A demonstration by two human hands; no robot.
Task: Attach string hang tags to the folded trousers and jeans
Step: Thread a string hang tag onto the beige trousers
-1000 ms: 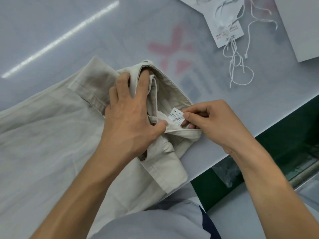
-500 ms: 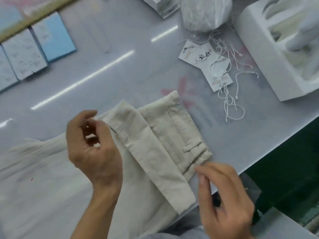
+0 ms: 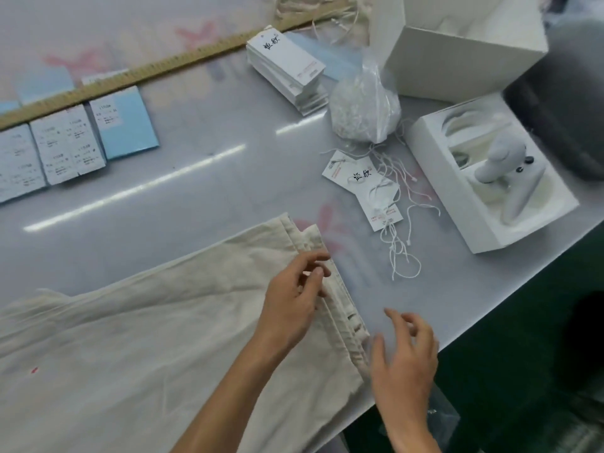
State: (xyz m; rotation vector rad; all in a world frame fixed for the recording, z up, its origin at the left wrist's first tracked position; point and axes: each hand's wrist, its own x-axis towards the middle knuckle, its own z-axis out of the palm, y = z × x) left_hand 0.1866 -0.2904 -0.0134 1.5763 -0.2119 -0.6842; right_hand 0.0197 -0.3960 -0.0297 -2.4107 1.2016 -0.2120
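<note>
My left hand (image 3: 291, 308) rests loose-fingered on the trousers (image 3: 157, 322) at the waistband, steadying it; my right hand (image 3: 403, 358) hovers empty beside it, tags (image 3: 376, 194) lying beyond its fingertips.

Cream trousers (image 3: 137, 338), white hang tags (image 3: 379, 204), blue cards (image 3: 125, 122).

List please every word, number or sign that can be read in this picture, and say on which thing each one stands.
Stack of hang tags: two black brush-style characters on the top tag, too blurred to read.
Loose hang tags: the same black characters and small red print, unreadable.
Blue and white cards: rows of small print, too blurred.
Ruler: fine marks, no numbers legible.
Trousers: no text visible.
</note>
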